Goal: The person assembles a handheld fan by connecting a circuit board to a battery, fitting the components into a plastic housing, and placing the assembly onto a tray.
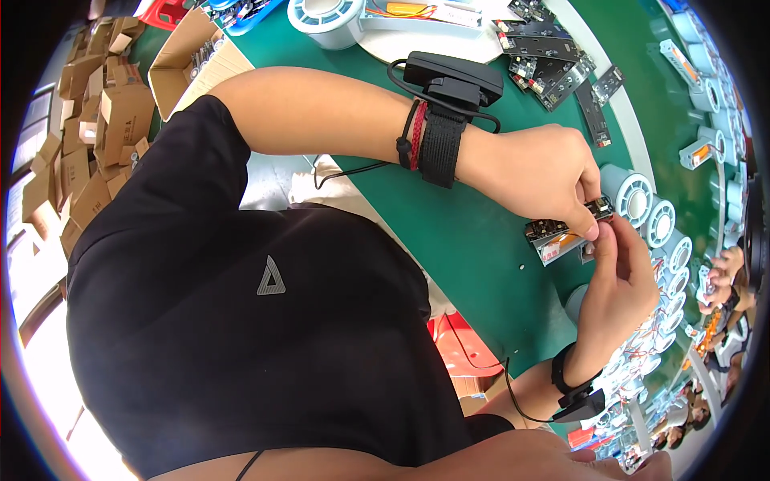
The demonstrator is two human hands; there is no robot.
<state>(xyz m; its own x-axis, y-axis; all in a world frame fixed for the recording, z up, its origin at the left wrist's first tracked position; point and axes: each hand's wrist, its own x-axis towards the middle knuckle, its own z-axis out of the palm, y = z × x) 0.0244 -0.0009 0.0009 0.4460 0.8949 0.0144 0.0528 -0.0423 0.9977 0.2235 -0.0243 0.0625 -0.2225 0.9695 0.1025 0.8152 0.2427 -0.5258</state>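
A small black circuit board (547,229) lies over a pale grey housing (551,253) that has an orange part inside it. My left hand (539,170) comes from above with its back up. Its thumb and fingers pinch the board near the middle. My right hand (618,280) is close below, thumb and forefinger pressed together at the board's right end beside the left thumb. Whatever lies between those right fingertips is hidden. A strap with a black box (453,76) sits on the left wrist, and another black device (579,405) is on the right.
Round pale blue fan-like units (630,196) stand in rows to the right of my hands. Dark circuit boards (553,60) lie piled at the upper right of the green table (513,313). A white round unit (325,20) stands at the top. Cardboard boxes (124,120) fill the left.
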